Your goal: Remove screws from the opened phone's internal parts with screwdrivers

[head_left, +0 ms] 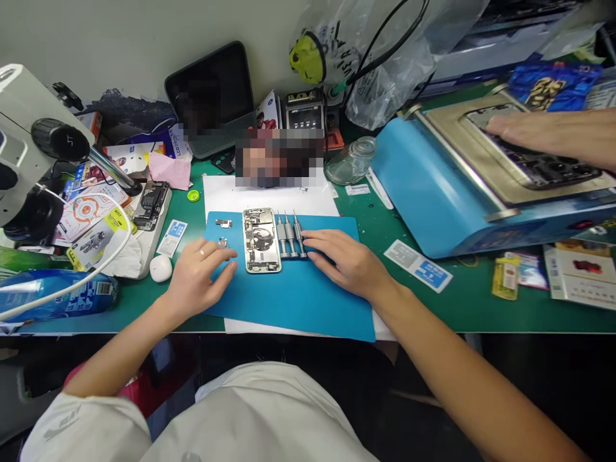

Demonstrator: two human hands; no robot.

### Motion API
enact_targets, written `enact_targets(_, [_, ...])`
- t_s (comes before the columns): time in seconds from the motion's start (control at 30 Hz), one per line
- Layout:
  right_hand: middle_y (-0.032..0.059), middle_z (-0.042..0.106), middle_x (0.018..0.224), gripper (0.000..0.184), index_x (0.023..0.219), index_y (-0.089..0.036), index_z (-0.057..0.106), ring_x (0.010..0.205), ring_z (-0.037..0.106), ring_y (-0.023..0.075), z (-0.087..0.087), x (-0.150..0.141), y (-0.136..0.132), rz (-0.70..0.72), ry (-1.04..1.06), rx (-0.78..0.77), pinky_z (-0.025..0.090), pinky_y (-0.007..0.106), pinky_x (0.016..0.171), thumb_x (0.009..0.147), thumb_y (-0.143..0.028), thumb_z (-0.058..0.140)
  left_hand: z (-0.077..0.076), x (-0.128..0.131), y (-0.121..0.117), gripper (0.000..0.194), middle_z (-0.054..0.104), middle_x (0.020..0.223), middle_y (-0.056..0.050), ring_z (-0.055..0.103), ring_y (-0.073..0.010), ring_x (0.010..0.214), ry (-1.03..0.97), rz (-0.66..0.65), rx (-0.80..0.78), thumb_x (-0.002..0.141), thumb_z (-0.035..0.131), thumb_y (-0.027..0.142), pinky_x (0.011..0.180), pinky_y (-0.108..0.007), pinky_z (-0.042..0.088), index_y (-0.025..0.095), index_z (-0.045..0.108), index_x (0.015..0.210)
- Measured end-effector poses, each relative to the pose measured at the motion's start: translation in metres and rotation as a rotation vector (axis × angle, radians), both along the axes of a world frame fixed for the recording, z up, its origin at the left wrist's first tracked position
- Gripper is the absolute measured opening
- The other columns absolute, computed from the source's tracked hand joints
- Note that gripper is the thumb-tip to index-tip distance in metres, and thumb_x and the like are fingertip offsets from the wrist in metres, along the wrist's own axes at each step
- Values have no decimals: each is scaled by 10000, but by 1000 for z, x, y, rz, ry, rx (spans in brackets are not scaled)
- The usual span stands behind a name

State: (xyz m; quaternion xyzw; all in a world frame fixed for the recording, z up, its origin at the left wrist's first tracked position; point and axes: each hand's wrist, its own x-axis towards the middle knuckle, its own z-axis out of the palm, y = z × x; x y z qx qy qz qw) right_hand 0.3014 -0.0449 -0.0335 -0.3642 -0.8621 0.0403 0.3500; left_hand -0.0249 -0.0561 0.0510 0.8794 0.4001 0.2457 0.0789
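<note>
An opened phone [262, 240] lies on the blue mat [289, 305], its inner parts showing. To its right, several slim grey screwdrivers [289, 237] stand side by side with tips pointing away from me. My right hand [344, 260] has its fingertips against the rightmost one, the fingers stretched and a little apart; no firm grip shows. Left of the phone, my left hand [202, 276] hovers empty with thumb and fingers apart. Just beyond its fingers are a small metal phone part [224, 223] and another tiny part [223, 242].
At right, another person's hand [529, 131] rests on a phone [543, 167] atop a blue heating machine [414, 186]. A glass jar [351, 162] lies tipped beside it. On the left are a microscope [52, 135], a white earbud case [160, 268] and a blue packet [58, 292].
</note>
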Motion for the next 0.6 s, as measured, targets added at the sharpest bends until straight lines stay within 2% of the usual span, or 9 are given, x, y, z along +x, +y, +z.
enact_targets(0.1, [155, 741, 1270, 304, 1286, -179, 646, 1164, 724, 308, 1, 0, 0, -1, -3, -20, 639, 496, 987, 984, -173, 613, -7, -9, -46, 142, 705, 1024, -77, 619, -219, 935, -84, 114, -38, 1010, 601, 195, 828, -369, 492, 192, 670, 1134])
enact_targets(0.2, [154, 731, 1280, 325, 1305, -188, 630, 1180, 709, 314, 2, 0, -1, 7, -8, -40, 634, 503, 996, 980, -193, 633, -31, -7, -87, 169, 696, 1072, -85, 613, -235, 1004, -139, 285, -19, 978, 647, 175, 902, -394, 512, 202, 678, 1142])
enact_targets(0.27, [157, 723, 1289, 344, 1320, -190, 621, 1192, 698, 322, 2, 0, -1, 18, -22, -51, 632, 513, 996, 977, -210, 646, -49, -1, -102, 178, 700, 1126, -94, 620, -252, 1056, -151, 345, -10, 966, 654, 178, 958, -425, 518, 207, 683, 1139])
enact_targets(0.4, [153, 696, 1336, 409, 1384, -222, 589, 1223, 673, 341, -1, 0, -1, 36, -55, -77, 624, 546, 997, 980, -250, 652, -74, 12, -106, 180, 744, 1090, -81, 661, -271, 1025, -42, 404, 198, 919, 696, 212, 956, -434, 525, 214, 712, 1098])
enact_targets(0.6, [173, 661, 1379, 460, 1445, -215, 556, 1256, 643, 357, -2, 1, -2, 46, -88, -85, 619, 566, 1003, 992, -250, 628, -76, 18, -102, 232, 749, 1178, -100, 674, -311, 1096, 42, 496, 253, 913, 701, 286, 1031, -483, 485, 194, 734, 1123])
